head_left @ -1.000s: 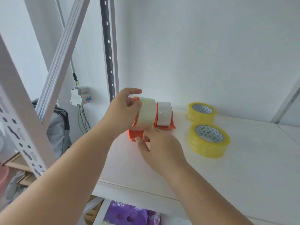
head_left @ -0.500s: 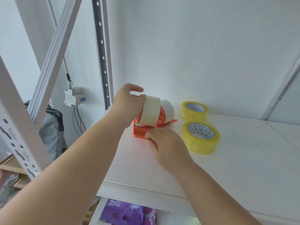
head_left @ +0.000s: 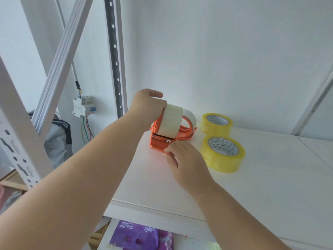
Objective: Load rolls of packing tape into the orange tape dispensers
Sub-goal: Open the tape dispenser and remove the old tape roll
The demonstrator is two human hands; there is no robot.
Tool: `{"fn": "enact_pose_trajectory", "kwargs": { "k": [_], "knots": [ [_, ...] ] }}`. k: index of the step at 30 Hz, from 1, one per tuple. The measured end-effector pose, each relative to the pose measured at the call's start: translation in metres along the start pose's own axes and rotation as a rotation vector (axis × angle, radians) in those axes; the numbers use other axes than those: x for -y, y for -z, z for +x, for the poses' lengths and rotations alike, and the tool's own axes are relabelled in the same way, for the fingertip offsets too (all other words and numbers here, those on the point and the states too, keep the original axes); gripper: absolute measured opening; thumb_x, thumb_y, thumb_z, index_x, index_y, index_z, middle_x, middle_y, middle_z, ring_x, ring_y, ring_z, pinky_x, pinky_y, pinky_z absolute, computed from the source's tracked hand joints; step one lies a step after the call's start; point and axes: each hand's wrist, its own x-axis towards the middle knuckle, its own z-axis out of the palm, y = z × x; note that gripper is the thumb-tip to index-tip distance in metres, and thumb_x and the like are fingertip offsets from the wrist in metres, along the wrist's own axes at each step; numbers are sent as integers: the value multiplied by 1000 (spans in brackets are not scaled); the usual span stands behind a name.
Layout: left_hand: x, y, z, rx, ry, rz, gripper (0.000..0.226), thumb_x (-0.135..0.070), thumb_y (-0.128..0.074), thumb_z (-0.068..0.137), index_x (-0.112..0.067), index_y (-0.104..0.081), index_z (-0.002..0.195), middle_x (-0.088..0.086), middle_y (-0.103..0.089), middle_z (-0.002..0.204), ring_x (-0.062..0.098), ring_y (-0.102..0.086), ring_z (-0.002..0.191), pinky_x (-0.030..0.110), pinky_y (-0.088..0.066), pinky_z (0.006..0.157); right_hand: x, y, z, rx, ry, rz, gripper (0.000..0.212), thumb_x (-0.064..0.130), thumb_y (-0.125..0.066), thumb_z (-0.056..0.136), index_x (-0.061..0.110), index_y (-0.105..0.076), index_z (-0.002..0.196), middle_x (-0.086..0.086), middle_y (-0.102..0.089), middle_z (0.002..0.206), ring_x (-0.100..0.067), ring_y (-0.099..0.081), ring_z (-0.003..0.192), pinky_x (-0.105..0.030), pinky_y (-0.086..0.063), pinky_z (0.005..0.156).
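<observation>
I am looking down at a white shelf [head_left: 270,177] where both hands are working on the near orange tape dispenser [head_left: 159,143]. My left hand [head_left: 146,107] is curling over the far top of the clear tape roll [head_left: 170,121], fingers wrapped on its upper edge, thumb sticking out above. The roll is standing on edge in the dispenser, its hole axis running across from left to right, its broad taped face turned toward me. The dispenser's long axis is running from the left hand down toward the right hand, with its cutter end pointing at me. My right hand [head_left: 183,159] is pinching the dispenser's near end, fingertips curled against the orange body just below the cutter.

Just behind the roll, on the right hand's far side, a second orange dispenser [head_left: 187,130] is carrying its own clear roll [head_left: 191,117], also on edge. To the right of the right hand, two yellow tape rolls [head_left: 223,153] are lying flat, holes facing up, one beyond the other.

The shelf is backing onto a plain white wall [head_left: 225,51]. Left of the left hand, a perforated metal upright [head_left: 114,56] is rising, and farther left a breaker box [head_left: 83,106] with coloured wires is hanging on the wall. Below the shelf edge, a purple package [head_left: 140,237] is showing.
</observation>
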Motion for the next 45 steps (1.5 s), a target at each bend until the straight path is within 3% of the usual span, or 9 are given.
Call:
{"fn": "enact_pose_trajectory", "kwargs": {
  "k": [4,10,16,19,29,34,37,40,45],
  "knots": [
    [0,-2,-1,24,-36,17,24,-5,-56,85,-24,-62,73,0,-61,75,15,-54,60,29,-53,66,1,-1,-1,-6,1,-3,14,12,-52,80,5,-62,75,-6,-64,72,-28,-59,65,-31,-43,60],
    [9,10,-18,200,-191,203,14,-23,-63,87,-27,-69,100,-3,-68,99,14,-63,88,31,-52,91,0,0,-5,-4,-20,50,16,14,-51,83,7,-65,82,-6,-66,76,-23,-56,72,-30,-42,65],
    [25,25,-19,350,-507,890,94,-48,-75,67,-21,-29,145,3,-40,137,21,-41,126,38,-35,107,-2,0,-6,-5,-35,89,17,15,-52,84,9,-67,86,-4,-67,79,-18,-51,77,-22,-40,71],
    [31,29,-6,309,-682,1033,108,-63,-72,57,-14,-31,144,8,-33,135,28,-31,130,39,-28,111,-2,0,-6,26,-40,123,17,16,-52,84,9,-67,86,-3,-67,79,-15,-50,78,-21,-39,72],
    [24,32,34,395,-314,598,80,-50,-81,43,-29,-42,110,-2,-64,108,17,-64,95,35,-54,81,0,2,-8,94,-32,139,18,17,-50,82,9,-66,82,-3,-66,76,-16,-50,74,-25,-39,67],
    [16,41,54,377,-191,600,63,-43,-81,67,-22,-47,116,-3,-66,103,9,-59,74,22,-35,48,-1,-4,-6,138,12,63,19,17,-50,84,9,-67,83,-4,-66,75,-22,-54,68,-29,-44,62],
    [20,38,62,324,-152,516,62,-47,-76,71,-21,-48,121,-1,-65,107,11,-61,80,24,-40,51,-5,-5,-8,267,-6,65,16,18,-51,82,12,-66,84,0,-66,79,-22,-56,70,-28,-44,66],
    [25,38,68,239,-58,202,71,-50,-75,70,-18,-47,127,9,-63,116,22,-67,93,33,-54,78,-6,-3,-8,359,-37,69,20,26,-50,80,16,-66,83,4,-67,81,-16,-54,75,-18,-35,72],
    [35,34,65,152,-35,-10,69,-60,-62,76,-18,-48,129,7,-62,119,24,-67,98,33,-55,83,-3,0,-10,414,-42,75,28,35,-49,85,15,-69,88,3,-69,86,-19,-59,81,-32,-48,75]
  ]
}}
